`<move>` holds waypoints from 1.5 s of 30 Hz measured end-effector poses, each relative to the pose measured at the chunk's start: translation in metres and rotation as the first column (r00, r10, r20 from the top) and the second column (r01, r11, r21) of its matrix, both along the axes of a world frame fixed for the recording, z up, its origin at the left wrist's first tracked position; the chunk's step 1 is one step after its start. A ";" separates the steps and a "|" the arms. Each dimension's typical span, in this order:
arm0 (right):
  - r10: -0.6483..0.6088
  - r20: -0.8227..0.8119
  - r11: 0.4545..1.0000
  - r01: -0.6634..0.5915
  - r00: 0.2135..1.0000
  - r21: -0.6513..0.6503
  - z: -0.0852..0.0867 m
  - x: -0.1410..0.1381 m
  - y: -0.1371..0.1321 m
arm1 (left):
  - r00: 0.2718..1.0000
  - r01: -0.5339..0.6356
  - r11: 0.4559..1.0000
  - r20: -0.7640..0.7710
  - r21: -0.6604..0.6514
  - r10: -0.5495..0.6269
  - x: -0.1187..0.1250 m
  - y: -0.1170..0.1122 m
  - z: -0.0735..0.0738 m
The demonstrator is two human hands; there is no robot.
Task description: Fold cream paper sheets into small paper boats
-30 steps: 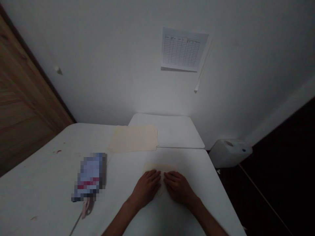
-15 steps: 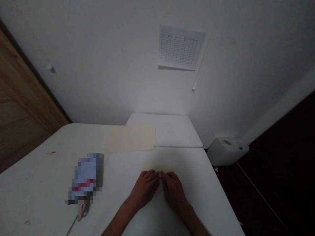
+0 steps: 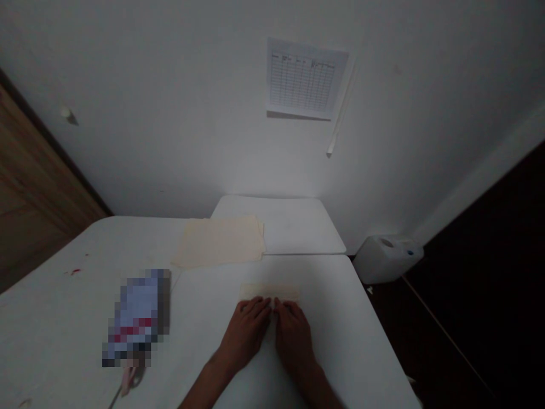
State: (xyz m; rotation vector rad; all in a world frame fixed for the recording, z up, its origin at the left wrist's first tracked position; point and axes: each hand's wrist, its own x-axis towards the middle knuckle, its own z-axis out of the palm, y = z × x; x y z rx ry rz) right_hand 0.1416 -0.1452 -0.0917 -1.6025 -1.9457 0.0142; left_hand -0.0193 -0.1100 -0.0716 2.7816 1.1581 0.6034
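Well — left hand [image 3: 244,335], right hand [image 3: 293,341], fingers flat on folded paper [image 3: 269,292] — plastic canister [image 3: 387,260] beyond.

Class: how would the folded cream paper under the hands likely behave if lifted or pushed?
The folded cream paper looks thin, so probably light and floppy when lifted. Lying flat on the white table, it seems unlikely to roll but may slide easily.
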 end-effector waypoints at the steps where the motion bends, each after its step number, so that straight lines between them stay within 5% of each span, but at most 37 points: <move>1: -0.011 0.008 1.000 0.011 1.000 0.009 0.000 0.000 -0.001 | 1.000 -0.004 1.000 -0.001 0.001 0.004 0.000 0.000 0.000; 14: -0.086 0.108 0.996 0.087 0.990 -0.012 0.009 0.031 -0.013 | 1.000 -0.028 0.999 0.003 0.017 0.028 0.003 -0.004 0.002; 27: -0.183 0.020 0.983 0.183 0.983 0.031 0.003 0.051 -0.014 | 0.998 -0.059 0.997 0.026 0.042 0.058 0.007 -0.005 -0.004; 31: -0.054 -0.031 0.991 0.057 0.998 0.121 0.004 0.052 -0.008 | 0.997 -0.079 0.996 0.027 0.047 0.077 0.012 -0.005 -0.002; 36: 0.160 -0.073 0.986 -0.155 0.984 0.068 0.012 0.042 0.003 | 0.998 -0.064 0.997 -0.012 0.049 0.065 0.015 -0.005 0.001; 45: 0.101 -0.017 0.995 -0.102 0.995 -0.018 0.018 0.029 0.005 | 0.995 -0.087 0.995 -0.048 0.042 0.089 0.016 -0.009 0.000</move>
